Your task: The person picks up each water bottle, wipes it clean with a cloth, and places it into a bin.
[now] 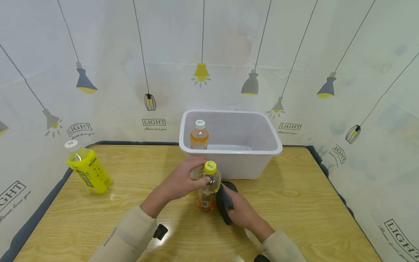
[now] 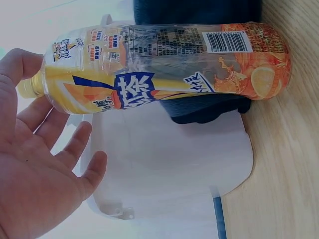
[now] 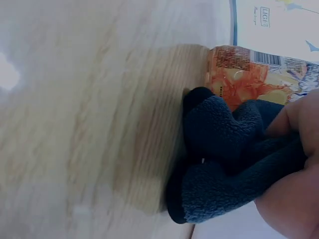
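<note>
Left hand [image 1: 181,180]: you are grasping the tea bottle [image 1: 208,199] around its neck and cap.
Right hand [image 1: 243,211]: you are gripping the dark blue cloth [image 1: 224,207], which is resting against that bottle's side.
Tea bottle: it is staying capped and roughly upright in front of the tub [image 1: 242,165], on or just above the counter [image 1: 294,218]; you cannot tell which.
Orange bottle [image 1: 199,139]: it is standing inside the tub, probably finished.
Yellow bottle [image 1: 90,171]: it is sitting well apart at your left, probably awaiting its turn.
Progress: you seem to be wiping midway, with two bottles remaining outside.
</note>
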`<state>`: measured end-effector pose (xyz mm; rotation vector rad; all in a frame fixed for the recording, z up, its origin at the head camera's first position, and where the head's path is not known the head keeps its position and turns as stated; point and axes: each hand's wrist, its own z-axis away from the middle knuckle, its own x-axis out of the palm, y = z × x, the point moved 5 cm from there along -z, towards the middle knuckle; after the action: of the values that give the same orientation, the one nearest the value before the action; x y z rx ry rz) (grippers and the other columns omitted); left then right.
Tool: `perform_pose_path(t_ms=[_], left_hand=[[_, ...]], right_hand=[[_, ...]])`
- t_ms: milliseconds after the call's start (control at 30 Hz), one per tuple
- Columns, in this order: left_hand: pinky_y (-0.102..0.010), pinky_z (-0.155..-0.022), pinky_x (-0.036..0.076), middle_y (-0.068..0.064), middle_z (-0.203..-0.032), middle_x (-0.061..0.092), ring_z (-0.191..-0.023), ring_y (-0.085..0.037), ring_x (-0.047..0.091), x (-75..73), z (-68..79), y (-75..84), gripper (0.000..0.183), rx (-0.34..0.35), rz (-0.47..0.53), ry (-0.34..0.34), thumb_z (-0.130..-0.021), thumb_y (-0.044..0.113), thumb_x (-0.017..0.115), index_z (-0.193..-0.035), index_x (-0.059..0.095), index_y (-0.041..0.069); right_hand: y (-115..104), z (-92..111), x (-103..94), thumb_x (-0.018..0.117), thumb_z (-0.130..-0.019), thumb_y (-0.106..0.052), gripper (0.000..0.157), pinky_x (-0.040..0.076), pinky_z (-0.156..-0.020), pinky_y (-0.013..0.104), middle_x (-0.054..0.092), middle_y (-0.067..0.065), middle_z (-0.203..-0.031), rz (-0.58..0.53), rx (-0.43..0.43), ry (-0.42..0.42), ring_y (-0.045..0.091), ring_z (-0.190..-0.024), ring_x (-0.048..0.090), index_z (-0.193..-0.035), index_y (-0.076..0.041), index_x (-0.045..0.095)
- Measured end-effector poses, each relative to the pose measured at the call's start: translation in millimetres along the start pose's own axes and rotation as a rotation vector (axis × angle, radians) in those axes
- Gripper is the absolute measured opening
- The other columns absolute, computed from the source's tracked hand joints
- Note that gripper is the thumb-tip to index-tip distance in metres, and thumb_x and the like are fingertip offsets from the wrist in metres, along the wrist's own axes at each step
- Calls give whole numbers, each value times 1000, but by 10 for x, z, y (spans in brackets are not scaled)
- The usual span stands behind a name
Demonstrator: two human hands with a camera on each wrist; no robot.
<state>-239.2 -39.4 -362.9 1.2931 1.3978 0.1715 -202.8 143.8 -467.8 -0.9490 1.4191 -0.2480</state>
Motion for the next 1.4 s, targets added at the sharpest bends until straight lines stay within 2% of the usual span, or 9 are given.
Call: perform_pose_path(t_ms=[233,433,567,700,900,1033,1133,1233,1400], left_hand=[[-43,-102,45,7,-115,65,-113,-13,56,14,0,-25,30,-7,-14,-7,-87,25,69,-116,65,22],[-43,-101,45,7,-113,66,-111,-14,56,20,5,-23,27,9,-14,1,-88,24,69,-114,66,21],[-43,-100,46,6,-112,66,-109,-14,57,22,13,-15,26,15,-10,8,-87,24,70,-112,66,20],[-42,-98,47,5,-112,65,-108,-14,56,19,20,-9,25,13,-21,10,-87,24,70,-111,66,19],[-41,-99,47,6,-116,64,-111,-14,56,3,25,10,28,15,-34,9,-87,25,70,-115,65,20],[-42,-101,46,7,-120,64,-115,-14,55,9,21,11,30,32,-33,5,-88,25,70,-117,65,22],[-42,-102,45,7,-121,64,-116,-14,55,15,16,7,32,42,-33,6,-87,25,70,-118,66,21],[-43,-102,46,7,-122,64,-117,-15,55,11,17,16,32,49,-27,11,-88,25,70,-119,66,21],[-44,-103,45,5,-125,63,-120,-17,53,4,27,12,34,33,-21,16,-87,24,70,-120,66,20]], right_hand=[[12,-13,27,49,-101,-13,56,38,-111,49,45,10,-151,-128,23,-25,27,-137,45,-154,-16,29],[16,-15,-26,47,-103,-26,48,37,-111,51,49,11,-147,-370,142,5,29,-136,46,-149,-13,39],[-54,-16,-120,48,-103,-27,46,43,-107,43,54,14,-140,-490,186,33,29,-131,51,-145,-7,43],[-199,-26,-276,50,-102,-20,43,45,-104,39,56,19,-136,-461,146,117,32,-127,53,-141,-1,47],[-447,-74,-495,46,-103,-13,48,34,-113,54,41,16,-152,-391,-45,198,33,-141,38,-150,-7,37],[-572,-87,-571,45,-102,-8,49,37,-111,52,40,14,-153,-251,-195,242,30,-140,40,-150,-12,37],[-612,-75,-564,46,-101,-3,51,41,-107,51,42,16,-152,-149,-264,264,32,-137,44,-150,-11,37],[-606,-61,-537,47,-99,0,53,41,-108,48,42,16,-152,-125,-277,272,31,-137,45,-150,-12,37],[-563,-43,-492,47,-100,-1,53,38,-112,33,42,12,-152,-162,-247,279,27,-137,44,-151,-15,37]])
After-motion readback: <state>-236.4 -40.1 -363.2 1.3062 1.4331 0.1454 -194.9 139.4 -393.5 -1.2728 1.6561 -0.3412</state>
